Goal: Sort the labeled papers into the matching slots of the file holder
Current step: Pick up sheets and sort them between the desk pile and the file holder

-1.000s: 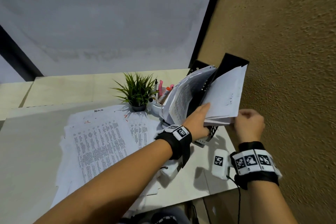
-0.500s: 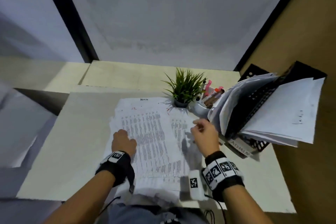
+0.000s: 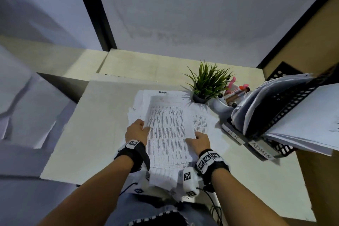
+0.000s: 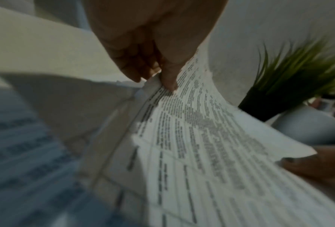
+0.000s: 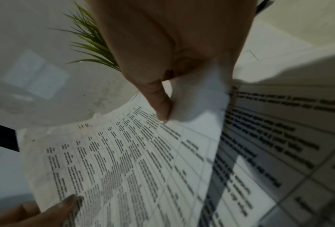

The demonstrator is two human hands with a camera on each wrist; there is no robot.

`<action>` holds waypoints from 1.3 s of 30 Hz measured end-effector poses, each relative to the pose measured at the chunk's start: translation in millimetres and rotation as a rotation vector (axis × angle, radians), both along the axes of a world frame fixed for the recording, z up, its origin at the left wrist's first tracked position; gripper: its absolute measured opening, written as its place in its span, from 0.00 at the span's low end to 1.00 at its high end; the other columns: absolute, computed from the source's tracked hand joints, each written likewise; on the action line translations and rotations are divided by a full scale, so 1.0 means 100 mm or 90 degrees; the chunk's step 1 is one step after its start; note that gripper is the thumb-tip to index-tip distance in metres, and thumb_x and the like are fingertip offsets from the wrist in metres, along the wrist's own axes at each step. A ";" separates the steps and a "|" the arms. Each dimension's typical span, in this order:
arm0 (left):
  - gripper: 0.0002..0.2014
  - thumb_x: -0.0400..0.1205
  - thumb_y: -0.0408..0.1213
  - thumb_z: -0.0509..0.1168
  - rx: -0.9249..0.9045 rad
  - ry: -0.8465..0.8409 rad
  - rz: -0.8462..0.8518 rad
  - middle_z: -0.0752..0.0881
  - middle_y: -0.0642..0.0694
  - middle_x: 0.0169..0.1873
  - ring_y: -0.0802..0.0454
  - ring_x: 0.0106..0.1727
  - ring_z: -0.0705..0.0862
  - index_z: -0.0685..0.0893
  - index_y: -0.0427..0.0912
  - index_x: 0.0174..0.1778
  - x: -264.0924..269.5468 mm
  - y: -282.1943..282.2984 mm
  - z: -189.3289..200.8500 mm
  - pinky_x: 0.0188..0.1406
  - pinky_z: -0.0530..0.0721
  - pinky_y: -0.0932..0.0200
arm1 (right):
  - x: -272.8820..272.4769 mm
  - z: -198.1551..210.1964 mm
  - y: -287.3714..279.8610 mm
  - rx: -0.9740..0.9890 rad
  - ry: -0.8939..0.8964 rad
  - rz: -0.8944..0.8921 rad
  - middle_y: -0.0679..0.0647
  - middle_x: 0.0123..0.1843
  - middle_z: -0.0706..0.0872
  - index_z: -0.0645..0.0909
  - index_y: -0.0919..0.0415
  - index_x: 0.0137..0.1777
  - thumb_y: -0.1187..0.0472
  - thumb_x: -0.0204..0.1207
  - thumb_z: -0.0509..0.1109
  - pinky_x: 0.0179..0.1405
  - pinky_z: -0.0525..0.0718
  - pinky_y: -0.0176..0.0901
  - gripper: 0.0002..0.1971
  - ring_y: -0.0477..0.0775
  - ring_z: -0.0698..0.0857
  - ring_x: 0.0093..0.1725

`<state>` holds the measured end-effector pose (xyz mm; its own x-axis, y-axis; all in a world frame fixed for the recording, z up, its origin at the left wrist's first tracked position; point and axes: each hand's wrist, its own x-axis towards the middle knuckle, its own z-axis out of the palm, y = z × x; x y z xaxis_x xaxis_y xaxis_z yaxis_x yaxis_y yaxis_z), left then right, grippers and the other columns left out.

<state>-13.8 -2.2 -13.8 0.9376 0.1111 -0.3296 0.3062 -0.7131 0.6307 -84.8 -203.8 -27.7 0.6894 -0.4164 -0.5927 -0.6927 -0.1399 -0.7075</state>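
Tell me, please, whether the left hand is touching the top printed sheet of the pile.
Touching. The left wrist view shows the left hand pinching the edge of the top printed sheet, thumb pressed on the print; the head view agrees.

An office desk, by the look of it. Printed sheets (image 3: 167,130) cover the desktop (image 3: 95,124), beside a black file holder (image 3: 286,108) labelled HR and ADMIN, a pen cup (image 3: 222,105) and a small potted plant (image 3: 205,84).

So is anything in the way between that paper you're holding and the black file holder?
Nothing visible blocks it. Both hands, left hand and right hand, pinch the top sheet. The file holder is off to the right; plant and pen cup sit farther back.
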 end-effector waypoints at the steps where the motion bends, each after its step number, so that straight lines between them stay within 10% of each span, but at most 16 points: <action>1: 0.12 0.78 0.36 0.67 0.009 -0.016 -0.010 0.71 0.50 0.25 0.48 0.28 0.71 0.70 0.42 0.33 0.01 0.02 0.01 0.26 0.62 0.60 | 0.00 -0.01 -0.01 -0.013 0.026 0.010 0.58 0.34 0.80 0.80 0.66 0.36 0.74 0.69 0.70 0.33 0.75 0.37 0.05 0.55 0.78 0.37; 6: 0.07 0.81 0.31 0.63 -0.035 -0.071 -0.079 0.85 0.42 0.33 0.45 0.34 0.80 0.86 0.37 0.45 0.00 0.17 0.04 0.33 0.72 0.63 | -0.04 0.03 -0.06 -0.018 0.064 -0.025 0.58 0.31 0.75 0.79 0.67 0.34 0.83 0.63 0.62 0.32 0.72 0.40 0.12 0.53 0.73 0.32; 10: 0.09 0.78 0.23 0.63 -0.113 -0.068 -0.079 0.85 0.49 0.41 0.53 0.43 0.82 0.89 0.33 0.42 -0.02 0.20 0.05 0.41 0.75 0.72 | -0.07 0.27 -0.03 0.232 -0.066 -0.120 0.61 0.42 0.84 0.80 0.72 0.52 0.87 0.66 0.66 0.25 0.84 0.34 0.18 0.57 0.82 0.40; 16: 0.13 0.77 0.20 0.58 -0.198 0.061 -0.063 0.84 0.46 0.36 0.47 0.44 0.79 0.84 0.38 0.32 0.05 0.05 0.06 0.45 0.77 0.67 | -0.03 0.16 -0.16 0.248 -0.062 -0.269 0.53 0.34 0.82 0.78 0.61 0.30 0.81 0.66 0.68 0.34 0.79 0.37 0.14 0.51 0.81 0.37; 19: 0.10 0.78 0.30 0.62 -0.285 0.170 -0.005 0.87 0.40 0.54 0.40 0.62 0.82 0.89 0.43 0.43 0.15 -0.05 -0.01 0.69 0.76 0.48 | -0.07 0.14 -0.11 0.242 -0.116 -0.296 0.58 0.28 0.84 0.80 0.65 0.22 0.72 0.55 0.64 0.30 0.82 0.36 0.06 0.53 0.84 0.32; 22: 0.21 0.83 0.43 0.60 -0.185 0.220 -0.057 0.80 0.38 0.67 0.39 0.68 0.78 0.74 0.39 0.70 0.18 -0.22 0.02 0.67 0.74 0.53 | -0.11 0.15 -0.14 0.239 -0.079 -0.249 0.59 0.32 0.84 0.81 0.63 0.22 0.69 0.52 0.62 0.38 0.80 0.42 0.06 0.55 0.82 0.35; 25: 0.30 0.80 0.47 0.66 -0.195 0.233 -0.099 0.76 0.43 0.67 0.45 0.66 0.78 0.67 0.39 0.76 0.20 -0.39 0.11 0.60 0.71 0.61 | -0.11 0.13 -0.20 0.237 -0.041 -0.237 0.58 0.34 0.84 0.82 0.65 0.31 0.78 0.67 0.65 0.42 0.81 0.40 0.10 0.53 0.82 0.38; 29: 0.03 0.78 0.37 0.68 -0.210 0.166 -0.144 0.83 0.48 0.40 0.55 0.34 0.79 0.84 0.46 0.46 0.15 -0.49 0.10 0.35 0.75 0.63 | -0.14 0.08 -0.15 0.269 -0.055 -0.267 0.62 0.40 0.80 0.77 0.73 0.32 0.72 0.46 0.66 0.53 0.81 0.53 0.11 0.60 0.79 0.44; 34: 0.16 0.75 0.31 0.63 -0.195 0.079 -0.166 0.71 0.48 0.23 0.50 0.28 0.68 0.67 0.46 0.23 0.15 -0.43 0.05 0.27 0.62 0.60 | -0.14 0.16 -0.15 0.311 -0.110 -0.329 0.60 0.42 0.80 0.78 0.69 0.39 0.83 0.62 0.62 0.37 0.81 0.40 0.11 0.55 0.80 0.39; 39: 0.26 0.72 0.13 0.56 -0.355 0.112 -0.048 0.80 0.51 0.21 0.50 0.32 0.75 0.79 0.46 0.15 0.19 -0.25 0.01 0.34 0.73 0.62 | -0.11 0.32 -0.26 0.198 -0.158 -0.399 0.58 0.36 0.80 0.78 0.71 0.42 0.86 0.63 0.63 0.19 0.77 0.28 0.13 0.56 0.77 0.33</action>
